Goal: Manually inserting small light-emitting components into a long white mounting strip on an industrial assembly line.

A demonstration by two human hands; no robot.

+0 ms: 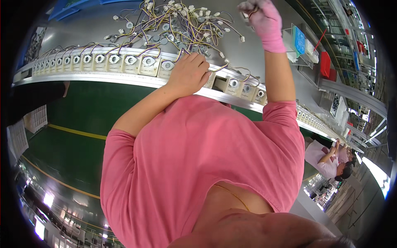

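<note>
Bare left hand (190, 74) lay curled on row of white units (130, 62); couldn't tell if gripping. Row's long axis ran left-right along rail (124, 79), round fittings facing wearer. Pink-gloved right hand (264, 21) raised, fingers bent; grasp unclear.

A glossy green floor (78, 107), crossed by a narrow yellow stripe (78, 131), spread out at the left. A blue plastic bin (76, 8) (only partly in view) lay at the upper left. Toward the right, a red plastic bin (325, 63) stood near a small bright-blue rectangular container (299, 40); below, a co-worker in a pale top (319, 157) appeared.
</note>
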